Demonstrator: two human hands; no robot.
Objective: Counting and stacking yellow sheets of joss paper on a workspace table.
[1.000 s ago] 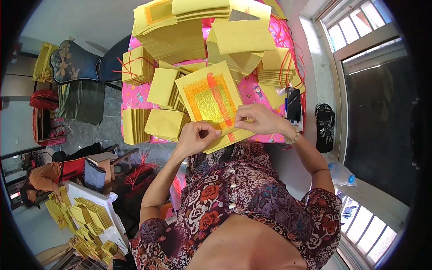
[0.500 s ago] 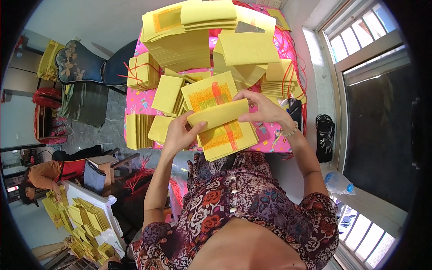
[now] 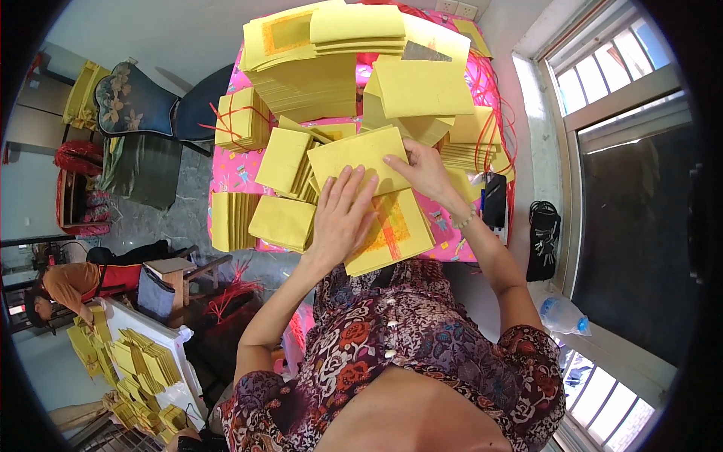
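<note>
Yellow folded paper (image 3: 367, 153), 1 piece, lies under 1 left hand (image 3: 337, 221), fingers slightly spread, 1 right hand (image 3: 426, 169) pinching its edge.

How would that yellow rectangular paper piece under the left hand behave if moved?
The yellow rectangular paper piece is probably light and bendable, given its thin edge. Being flat, it would likely slide, not roll, beneath the left hand.

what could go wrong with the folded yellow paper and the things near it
The folded sheet could slip or crease crookedly, with the left hand flat on it and the right hand pinching its right edge. The printed sheets below seem to jut past the table's near edge, so they might get bent.
</note>
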